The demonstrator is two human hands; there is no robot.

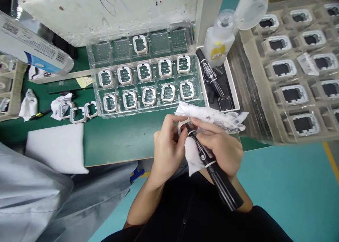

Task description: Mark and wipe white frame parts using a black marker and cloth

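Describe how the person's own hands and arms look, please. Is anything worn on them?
Both hands are bare: the left hand and the right hand carry no gloves, and I see no ring, watch or bracelet. The left forearm is bare too, with no sleeve in view; the right forearm shows only a little and also looks uncovered. Black clothing covers the body below them.

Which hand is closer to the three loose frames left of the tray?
Left. The left hand, gripping a small frame, sits right of the loose frames; the right hand, holding a marker, lies beyond it, farther right.
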